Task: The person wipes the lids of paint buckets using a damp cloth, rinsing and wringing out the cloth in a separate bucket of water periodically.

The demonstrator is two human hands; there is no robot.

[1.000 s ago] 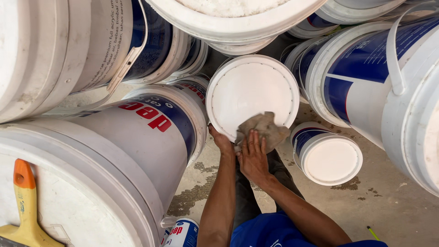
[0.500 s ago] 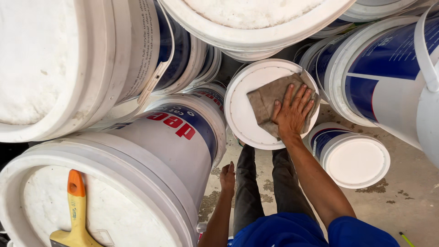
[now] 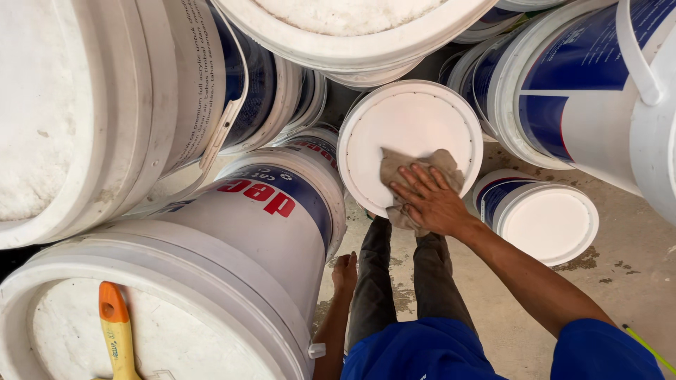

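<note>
**Rag on a bucket lid, buckets crowding everywhere**

Hard to see much of the crumpled grey-brown cloth rag (image 3: 412, 172): half buried under the right hand (image 3: 429, 200), which lies flat on it with fingers spread, pressing rather than clamped. Rag sits on the lower right part of the round white plastic bucket lid (image 3: 408, 127), trailing over the rim toward the knees. Bucket body under that lid hidden completely by the dark trouser legs (image 3: 398, 281).

Left hand (image 3: 345, 271) down low beside the big white-and-blue paint bucket (image 3: 260, 225), fingers loosely curled, holding nothing, though can't tell if touching the bucket wall. Forearm cut off by the blue shirt (image 3: 422, 352).

Around: orange-and-yellow-handled brush (image 3: 116, 331) lying on the near bucket's lid, bristle end cut off at the bottom edge. Small white-lidded blue tub (image 3: 546, 222) just right of the wrist on the stained concrete floor (image 3: 634, 274). More stacked white buckets (image 3: 105, 119) filling the top and both sides, all cropped.
</note>
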